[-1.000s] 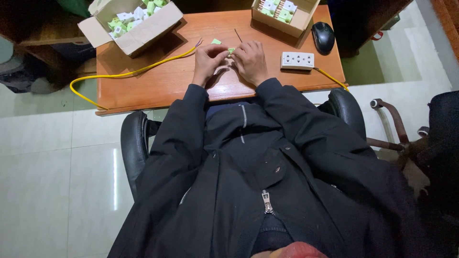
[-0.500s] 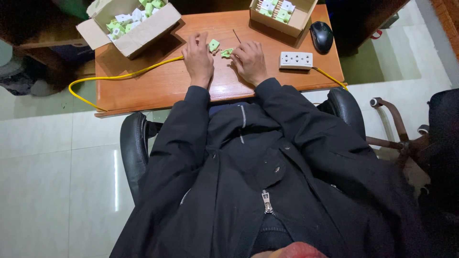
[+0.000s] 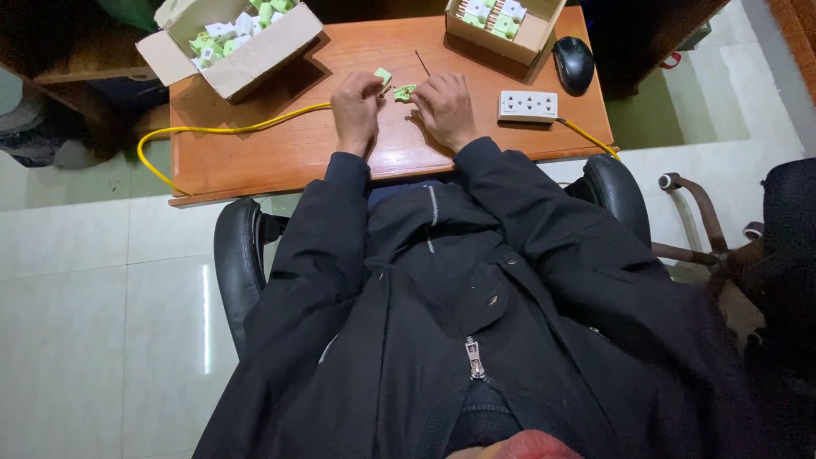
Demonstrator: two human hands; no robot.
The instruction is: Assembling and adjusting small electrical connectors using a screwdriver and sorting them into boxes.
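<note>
Open cardboard box (image 3: 229,53) desk's far-left, another (image 3: 503,25) far-right

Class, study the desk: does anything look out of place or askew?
The yellow cable loops off the desk's left edge, and the left cardboard box overhangs the corner at an angle. Nothing looks spilled or damaged.

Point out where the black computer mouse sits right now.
In the head view the black mouse lies at the desk's far right, between the right-hand cardboard box and the white power strip.

Two cardboard boxes (image 3: 234,59) (image 3: 510,25), one mouse (image 3: 574,62), one power strip (image 3: 528,105).
</note>
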